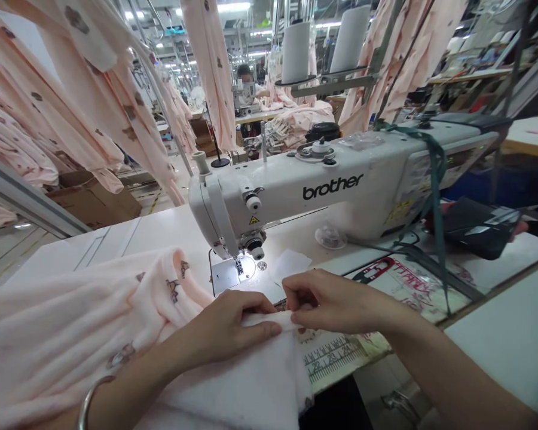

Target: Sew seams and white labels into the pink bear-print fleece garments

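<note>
Pale pink fleece fabric (130,310) with small printed figures spreads over the left of the sewing table and hangs over its front edge. My left hand (237,325) lies on the fabric near its folded edge, thumb on top and the other fingers tucked out of sight, closed on it. At the fold's right end, my right hand (327,301) pinches the fabric between thumb and fingers. Just beyond both hands stands a white sewing machine (296,191), its lit presser foot (238,266) apart from the fabric. A small white piece (291,264) lies right of the needle plate.
A printed ruler strip (332,358) runs along the table's front edge. A clear bobbin-like disc (330,237) lies under the machine arm. Green straps (437,179) hang from the machine. Pink garment pieces (94,89) hang at left. Two thread cones (296,52) stand behind. Another person sits far back.
</note>
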